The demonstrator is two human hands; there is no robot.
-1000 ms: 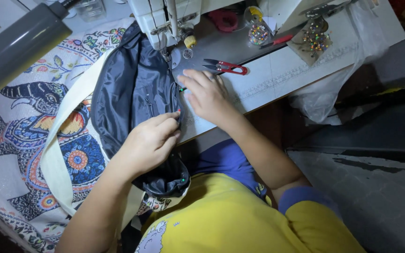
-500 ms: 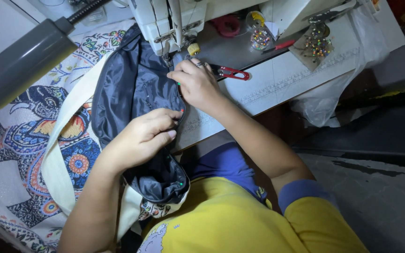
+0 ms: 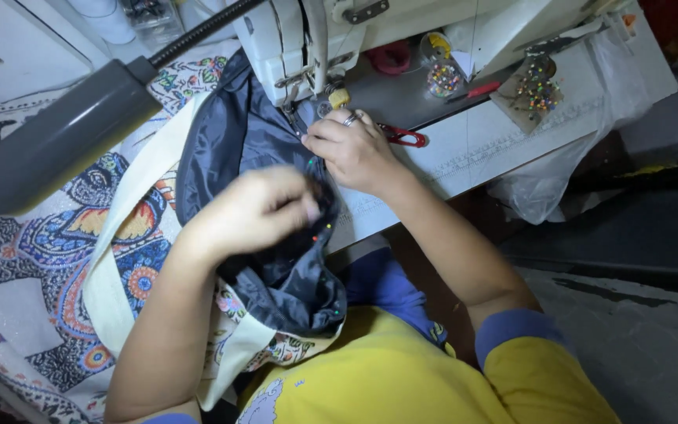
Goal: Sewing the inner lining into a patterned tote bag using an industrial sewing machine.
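Needle hidden behind right hand (image 3: 352, 151), left hand (image 3: 254, 212) blurred

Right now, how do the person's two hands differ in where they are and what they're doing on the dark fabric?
The right hand sits up by the sewing machine, near its needle, fingers pinched on the edge of the dark grey fabric; the left hand lies lower, curled loosely over the middle of the fabric. The right hand wears a ring and looks sharp; the left hand is blurred, with no ring visible. Both touch the same fabric.
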